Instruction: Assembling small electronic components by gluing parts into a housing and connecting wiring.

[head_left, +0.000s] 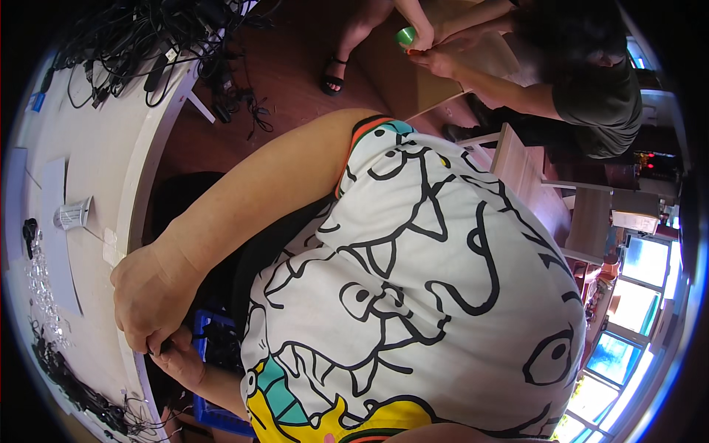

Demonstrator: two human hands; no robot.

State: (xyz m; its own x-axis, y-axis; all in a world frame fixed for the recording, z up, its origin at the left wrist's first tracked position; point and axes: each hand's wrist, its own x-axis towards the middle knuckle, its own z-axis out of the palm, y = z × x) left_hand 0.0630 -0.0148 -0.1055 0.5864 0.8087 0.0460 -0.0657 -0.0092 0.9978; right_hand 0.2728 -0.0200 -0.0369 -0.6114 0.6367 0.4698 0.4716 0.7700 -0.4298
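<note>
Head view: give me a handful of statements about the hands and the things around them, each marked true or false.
1. Both hands meet at the table edge. True: the left hand lies over the right hand, pinching something small and dark.
2. A blue crate sits under the hands. True.
3. The crate is red. False: it is blue.
4. A bundle of cables lies at the far end of the table. True.
5. The other person holds a yellow ball. False: their hands are at a green object.
6. The shirt is plain black. False: it is white with cartoon drawings.
</note>
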